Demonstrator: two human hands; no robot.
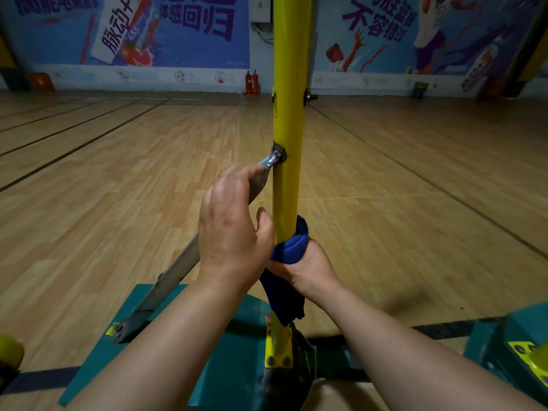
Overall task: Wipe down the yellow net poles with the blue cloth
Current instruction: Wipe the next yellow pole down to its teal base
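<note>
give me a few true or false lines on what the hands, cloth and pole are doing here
1. The right hand grips the dark blue cloth wrapped around the upright yellow metal pole. True.
2. The left hand holds the blue cloth. False: it holds the grey metal brace that slants up to the pole.
3. The pole stands on a teal metal base. True.
4. The cloth is above the brace's bolt on the pole. False: it is below it.
5. The floor is green carpet. False: it is a light wooden court floor.
</note>
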